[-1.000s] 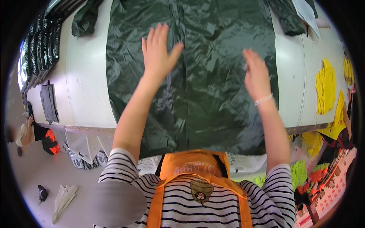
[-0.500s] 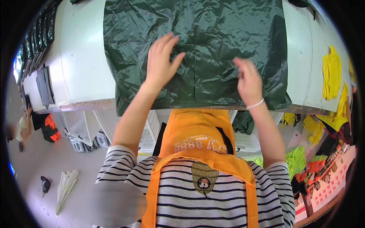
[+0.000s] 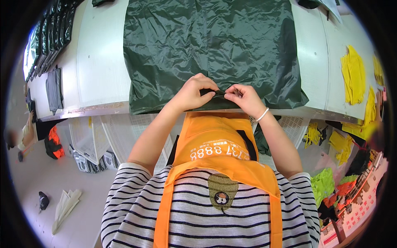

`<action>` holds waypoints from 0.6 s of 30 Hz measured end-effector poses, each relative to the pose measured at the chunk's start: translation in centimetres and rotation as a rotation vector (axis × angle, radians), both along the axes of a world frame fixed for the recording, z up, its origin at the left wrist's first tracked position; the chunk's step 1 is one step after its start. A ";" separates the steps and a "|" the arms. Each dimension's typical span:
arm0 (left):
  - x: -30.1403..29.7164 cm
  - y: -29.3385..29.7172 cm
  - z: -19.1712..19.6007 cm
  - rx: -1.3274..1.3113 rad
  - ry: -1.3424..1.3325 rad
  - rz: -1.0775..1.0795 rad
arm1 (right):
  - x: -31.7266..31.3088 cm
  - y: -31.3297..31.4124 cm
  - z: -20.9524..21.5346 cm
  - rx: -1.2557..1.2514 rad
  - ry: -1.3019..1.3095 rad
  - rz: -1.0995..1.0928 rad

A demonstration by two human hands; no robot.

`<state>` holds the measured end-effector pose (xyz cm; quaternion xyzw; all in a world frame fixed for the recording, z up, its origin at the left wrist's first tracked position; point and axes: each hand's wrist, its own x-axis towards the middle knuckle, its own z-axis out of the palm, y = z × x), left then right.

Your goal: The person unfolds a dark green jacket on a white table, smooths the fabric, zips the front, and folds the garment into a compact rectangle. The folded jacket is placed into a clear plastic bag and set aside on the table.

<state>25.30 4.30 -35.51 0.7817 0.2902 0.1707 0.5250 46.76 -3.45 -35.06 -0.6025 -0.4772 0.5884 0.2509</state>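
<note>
A dark green, shiny, crinkled cloth garment (image 3: 211, 45) lies spread over the white table in front of me, with a seam running down its middle. Close to its near edge, my left hand (image 3: 195, 92) pinches a bit of the fabric between thumb and fingers. My right hand (image 3: 244, 99), with a pale bracelet at the wrist, pinches the same gathered fold (image 3: 220, 92) just to the right. The fingertips of both hands nearly meet there. Whether a fastener sits inside the fold is hidden by my fingers.
Dark packed bundles (image 3: 51, 33) and a folded grey cloth (image 3: 54, 90) lie on the table's left. Yellow cloth (image 3: 353, 74) lies at its right. White plastic baskets (image 3: 138, 134) stand below the table edge. A person's arm (image 3: 28, 130) shows at far left.
Both hands were apart and flat or loosely raised over the cloth; they have come together near its front edge and taken hold of the fabric. The cloth looks slightly shifted.
</note>
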 end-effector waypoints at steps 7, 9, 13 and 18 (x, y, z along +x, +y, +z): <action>3.3 0.1 2.0 -0.451 -0.086 0.330 | 1.0 0.9 2.3 0.238 -0.112 -0.320; 4.3 0.3 4.2 -0.564 -0.046 0.454 | 0.0 1.0 5.4 0.354 -0.559 -0.356; 5.1 1.1 4.0 -0.651 -0.127 0.496 | -0.2 -0.4 6.0 0.724 -0.723 -0.332; 5.6 1.4 5.6 -0.608 -0.169 0.452 | 0.1 -0.3 7.6 0.847 -0.855 -0.241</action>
